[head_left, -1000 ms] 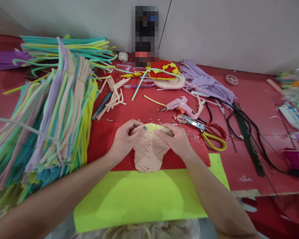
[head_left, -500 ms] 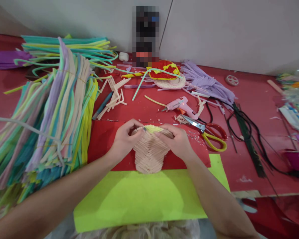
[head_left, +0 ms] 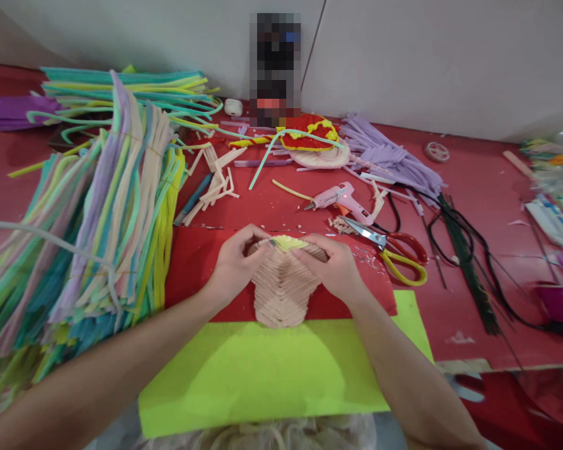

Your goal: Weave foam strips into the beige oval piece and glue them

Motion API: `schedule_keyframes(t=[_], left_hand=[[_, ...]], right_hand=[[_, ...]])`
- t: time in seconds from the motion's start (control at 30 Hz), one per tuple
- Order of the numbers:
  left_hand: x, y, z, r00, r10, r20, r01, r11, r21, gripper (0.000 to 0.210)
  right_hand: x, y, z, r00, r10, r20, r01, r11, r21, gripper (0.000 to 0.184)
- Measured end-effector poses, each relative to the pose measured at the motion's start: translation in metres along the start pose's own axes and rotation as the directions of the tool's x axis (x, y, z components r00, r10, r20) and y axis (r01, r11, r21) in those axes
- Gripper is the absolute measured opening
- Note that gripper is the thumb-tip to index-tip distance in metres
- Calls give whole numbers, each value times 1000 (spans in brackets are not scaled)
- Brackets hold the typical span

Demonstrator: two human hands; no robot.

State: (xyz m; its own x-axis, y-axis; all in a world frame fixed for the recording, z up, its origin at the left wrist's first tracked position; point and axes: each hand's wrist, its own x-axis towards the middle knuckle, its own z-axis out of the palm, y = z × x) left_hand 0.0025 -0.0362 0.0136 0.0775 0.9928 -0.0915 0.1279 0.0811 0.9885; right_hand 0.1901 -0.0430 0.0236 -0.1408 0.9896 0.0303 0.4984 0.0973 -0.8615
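Between my hands is a pale pink pipe-cleaner piece (head_left: pixel 281 290), built of slanting rows that meet along a middle line. A small yellow patch (head_left: pixel 287 242) shows at its far end. My left hand (head_left: pixel 240 259) pinches the far left edge with thumb and fingers. On the far right edge, my right hand (head_left: pixel 333 262) has a matching pinch, its thumb beside the yellow patch. The near end of the piece lies over a red sheet (head_left: pixel 197 275), close to the border of a lime-green sheet (head_left: pixel 272 375). My fingertips behind the piece are hidden.
Bundled pipe cleaners (head_left: pixel 117 206) fill the left side. Beyond my hands lie a pink glue gun (head_left: pixel 338 199), scissors (head_left: pixel 380 240) with red and yellow handles, and pale pink offcuts (head_left: pixel 216 184). Lilac pipe cleaners (head_left: pixel 389 153) and a black cable (head_left: pixel 492 281) are to the right.
Almost nothing differs. Both hands keep their grip on the pale pink piece, in the same place.
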Motion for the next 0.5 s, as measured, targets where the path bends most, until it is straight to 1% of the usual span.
schedule_keyframes(t=[0.23,0.4,0.5], left_hand=[[0,1,-1,1000,-7,3,7,1000,-9,11],[0,0,-1,1000,-6,11,7,999,-46,14],[0,0,-1,1000,-5,10,5,1000,-8,12]], right_hand=[[1,-1,0,998,59,16,-60,996,60,17],[2,1,2,993,119,8,-119,989,84,21],[3,2,2,990,144,-3,-143,986,91,23]])
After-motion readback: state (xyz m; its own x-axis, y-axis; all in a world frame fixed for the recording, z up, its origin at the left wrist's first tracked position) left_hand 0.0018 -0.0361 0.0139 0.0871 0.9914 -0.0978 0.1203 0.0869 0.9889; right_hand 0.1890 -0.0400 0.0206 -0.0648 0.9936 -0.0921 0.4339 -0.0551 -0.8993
